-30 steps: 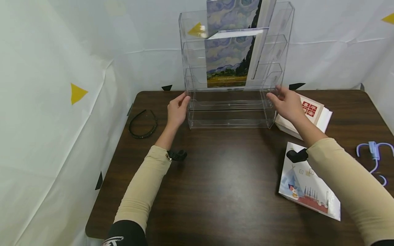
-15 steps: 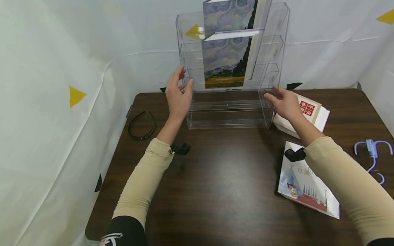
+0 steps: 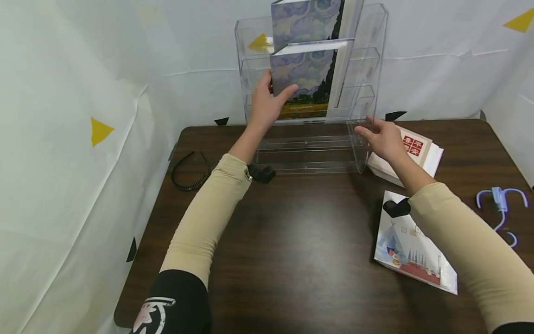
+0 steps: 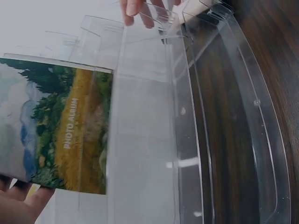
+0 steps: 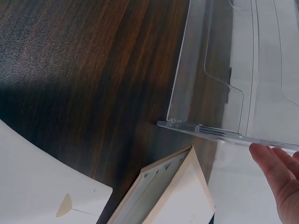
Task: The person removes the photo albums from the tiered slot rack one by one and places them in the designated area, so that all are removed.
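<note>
I see a clear rack (image 3: 317,168) at the back of the table (image 3: 317,241), a photo album (image 3: 304,76) standing in it and a matching cover (image 3: 306,21) above. The left hand (image 3: 266,105) is at the album's left edge, thumb spread, no firm hold visible to me. The right hand (image 3: 385,140) grips the rack's right side, fingers curled. I judge the work partway: the album is racked, while a red-stamped book (image 3: 413,145) and white book (image 3: 410,260) lie outside.

Landscape-cover photo album (image 3: 306,76) in clear tiered rack (image 3: 310,168)
</note>
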`<state>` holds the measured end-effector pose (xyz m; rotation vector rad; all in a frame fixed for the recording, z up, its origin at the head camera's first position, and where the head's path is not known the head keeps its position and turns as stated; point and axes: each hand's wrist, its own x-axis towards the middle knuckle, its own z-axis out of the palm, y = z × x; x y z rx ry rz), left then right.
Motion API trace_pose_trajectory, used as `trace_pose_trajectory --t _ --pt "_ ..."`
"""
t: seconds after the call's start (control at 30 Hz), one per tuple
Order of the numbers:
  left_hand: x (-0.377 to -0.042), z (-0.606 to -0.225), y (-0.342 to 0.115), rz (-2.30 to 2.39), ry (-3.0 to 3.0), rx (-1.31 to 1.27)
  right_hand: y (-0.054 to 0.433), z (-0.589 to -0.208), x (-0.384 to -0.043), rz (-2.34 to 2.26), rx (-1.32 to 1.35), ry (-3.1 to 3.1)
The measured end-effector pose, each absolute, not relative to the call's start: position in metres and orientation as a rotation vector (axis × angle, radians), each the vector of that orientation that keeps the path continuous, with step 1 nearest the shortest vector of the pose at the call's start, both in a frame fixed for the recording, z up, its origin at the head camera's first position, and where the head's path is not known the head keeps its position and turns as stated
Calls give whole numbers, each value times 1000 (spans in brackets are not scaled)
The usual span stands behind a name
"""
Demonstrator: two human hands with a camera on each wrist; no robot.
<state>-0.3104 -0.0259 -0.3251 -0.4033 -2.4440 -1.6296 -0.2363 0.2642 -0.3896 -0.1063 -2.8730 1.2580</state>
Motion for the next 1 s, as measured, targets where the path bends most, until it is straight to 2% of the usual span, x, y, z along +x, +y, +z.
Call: trace_pose_trajectory --t 0.2,0.43,0.7,0.8,1.0 --pt "-319 -327 -20 -1653 -2336 -342 264 -388 -241 1364 -123 -2871" --pt "-314 -332 -21 -1680 -2119 -551 261 -390 -241 1400 -123 -2866" --pt "-257 -311 -34 -1845 -1835 -724 261 -389 -241 1415 -117 -2858" --pt "-240 -326 -44 -1956 -1836 -763 261 -390 -241 1396 -105 -2855" --pt "-186 -375 -60 -2167 -2093 -687 262 -388 -239 1394 -103 -2864"
